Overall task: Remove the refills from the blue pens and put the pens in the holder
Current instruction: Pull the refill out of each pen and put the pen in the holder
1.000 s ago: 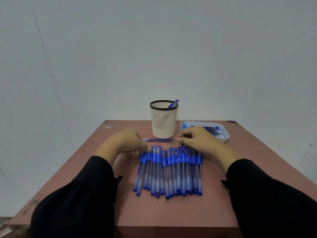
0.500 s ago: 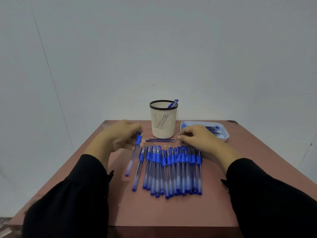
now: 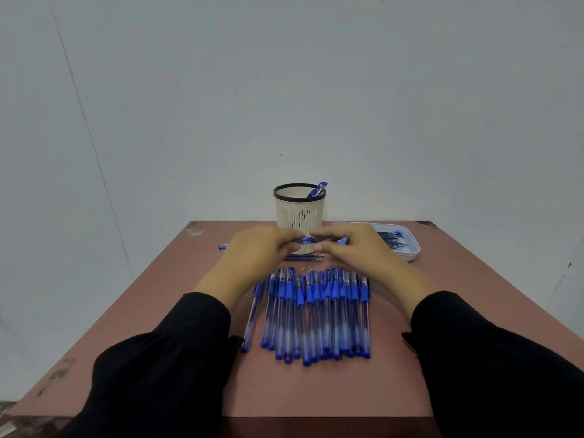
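We sit at a reddish-brown table (image 3: 158,311). A row of blue pens (image 3: 316,314) lies side by side near us. Beyond it stands the cream holder (image 3: 298,210) with one pen already inside, and a white tray (image 3: 414,248) of refills sits to its right. Our left hand (image 3: 262,251) grips one blue pen (image 3: 305,240) held crosswise in front of the holder. Our right hand (image 3: 354,248) meets it, fingertips curled close at the pen's end. We should hold the barrel steady and twist the tip gently, keeping small parts from dropping.
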Available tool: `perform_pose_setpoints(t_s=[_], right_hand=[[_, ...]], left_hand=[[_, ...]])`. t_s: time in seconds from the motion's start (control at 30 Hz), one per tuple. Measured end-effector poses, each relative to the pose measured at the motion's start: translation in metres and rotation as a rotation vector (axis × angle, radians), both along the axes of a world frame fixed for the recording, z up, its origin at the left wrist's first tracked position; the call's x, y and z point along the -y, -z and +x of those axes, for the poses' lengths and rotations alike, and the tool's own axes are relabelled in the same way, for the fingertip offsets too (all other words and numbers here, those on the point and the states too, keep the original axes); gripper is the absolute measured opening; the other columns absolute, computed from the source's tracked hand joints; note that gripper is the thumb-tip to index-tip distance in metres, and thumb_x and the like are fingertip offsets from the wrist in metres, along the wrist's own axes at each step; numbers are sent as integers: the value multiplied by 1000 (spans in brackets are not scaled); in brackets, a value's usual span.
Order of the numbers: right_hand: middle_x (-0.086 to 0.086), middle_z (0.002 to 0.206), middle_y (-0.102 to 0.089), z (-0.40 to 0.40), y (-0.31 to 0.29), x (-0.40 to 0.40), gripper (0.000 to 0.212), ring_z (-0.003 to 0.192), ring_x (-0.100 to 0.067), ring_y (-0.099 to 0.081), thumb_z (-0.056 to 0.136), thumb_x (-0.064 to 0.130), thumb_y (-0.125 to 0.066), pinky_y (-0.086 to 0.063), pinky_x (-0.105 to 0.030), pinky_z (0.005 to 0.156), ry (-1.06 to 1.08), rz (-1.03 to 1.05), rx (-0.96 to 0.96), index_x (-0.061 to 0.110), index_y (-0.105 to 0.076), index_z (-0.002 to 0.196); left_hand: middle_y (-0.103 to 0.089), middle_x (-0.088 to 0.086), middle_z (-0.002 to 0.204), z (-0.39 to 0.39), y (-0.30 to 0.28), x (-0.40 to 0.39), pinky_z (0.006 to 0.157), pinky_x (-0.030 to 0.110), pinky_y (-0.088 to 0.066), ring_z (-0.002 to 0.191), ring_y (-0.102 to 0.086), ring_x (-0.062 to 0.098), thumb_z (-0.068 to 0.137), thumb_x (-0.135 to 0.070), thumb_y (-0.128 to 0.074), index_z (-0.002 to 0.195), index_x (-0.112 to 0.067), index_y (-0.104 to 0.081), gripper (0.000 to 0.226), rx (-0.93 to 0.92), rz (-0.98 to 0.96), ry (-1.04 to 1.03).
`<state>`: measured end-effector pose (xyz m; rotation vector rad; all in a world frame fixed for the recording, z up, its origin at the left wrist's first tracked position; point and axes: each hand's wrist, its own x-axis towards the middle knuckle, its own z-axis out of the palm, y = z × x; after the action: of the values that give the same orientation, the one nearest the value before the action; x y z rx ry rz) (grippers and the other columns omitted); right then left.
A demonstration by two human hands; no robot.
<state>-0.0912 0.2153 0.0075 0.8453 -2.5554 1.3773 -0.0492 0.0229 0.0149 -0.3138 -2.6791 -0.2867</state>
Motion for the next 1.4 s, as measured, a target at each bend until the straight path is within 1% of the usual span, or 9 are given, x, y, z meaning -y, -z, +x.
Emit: perform_pose_setpoints(t_s=[0.13, 0.33, 0.47, 0.53, 0.67, 0.8, 1.07, 1.3, 1.4], right_hand=[[18, 80, -70, 2, -5, -3, 14, 79, 9, -59, 84, 18, -71, -40, -3, 67, -12, -37, -38, 29, -76, 90], [11, 82, -71, 2, -7, -7, 13, 74, 7, -61, 83, 13, -72, -41, -5, 62, -20, -13, -59, 22, -77, 91], [7, 80, -72, 3, -11, -12, 10, 67, 6, -59, 83, 17, -72, -41, -7, 60, -18, 6, -63, 25, -77, 86], [10, 77, -71, 4, -14, -15, 11, 66, 7, -59, 82, 18, -73, -42, -7, 60, -26, 4, -53, 29, -76, 81], [19, 70, -66, -2, -18, -24, 16, 73, 2, -59, 79, 18, -75, -42, -13, 65, 97, 71, -58, 32, -72, 72], [17, 64, -65, -8, -18, -38, 13, 64, 2, -59, 80, 15, -71, -40, -13, 57, 203, 327, 22, 25, -75, 73], [12, 86, -70, -11, -12, -36, 8, 83, -7, -61, 78, 27, -73, -51, -28, 76, 279, 617, -11, 27, -77, 85], [14, 73, -62, -10, -15, -36, 11, 65, -1, -50, 84, 26, -65, -34, -21, 53, 328, 621, -110, 24, -75, 81], [9, 80, -68, -6, -15, -28, 15, 71, -3, -56, 88, 32, -63, -40, -22, 59, 268, 363, -98, 25, -74, 79]], left_hand=[[-62, -5, 75, 3, 3, -8, 49, 26, -32, 69, -54, 13, 96, -39, -42, 97, -25, -66, 27, -167, -137, 9], [-66, -4, 78, 1, 7, -12, 44, 21, -24, 66, -58, 13, 96, -42, -42, 100, -29, -66, 27, -269, -197, 75], [-62, -7, 63, 0, 9, -7, 39, 22, -27, 52, -52, 9, 93, -55, -43, 97, -35, -67, 31, -311, -203, 79], [-63, -7, 65, -2, 8, -5, 42, 23, -31, 55, -54, 9, 92, -58, -40, 99, -35, -67, 36, -309, -214, 81], [-69, -5, 97, -4, 7, -4, 65, 32, -48, 87, -61, 14, 93, -61, -25, 122, -30, -58, 54, -195, -120, 31], [-64, -3, 118, -2, 7, 5, 82, 33, -47, 108, -57, 18, 101, -40, -29, 136, -26, -47, 42, -168, 24, -45], [-62, -3, 88, -2, 7, 5, 59, 29, -43, 78, -56, 15, 99, -36, -40, 109, -24, -51, 19, -109, 109, -62], [-58, 3, 119, -8, 9, 5, 86, 27, -39, 108, -48, 18, 97, -12, -44, 125, -15, -54, 30, -41, 139, 11], [-63, 1, 110, -7, 9, 4, 85, 31, -42, 102, -50, 18, 97, -19, -48, 119, -17, -60, 25, -91, 131, 62]])
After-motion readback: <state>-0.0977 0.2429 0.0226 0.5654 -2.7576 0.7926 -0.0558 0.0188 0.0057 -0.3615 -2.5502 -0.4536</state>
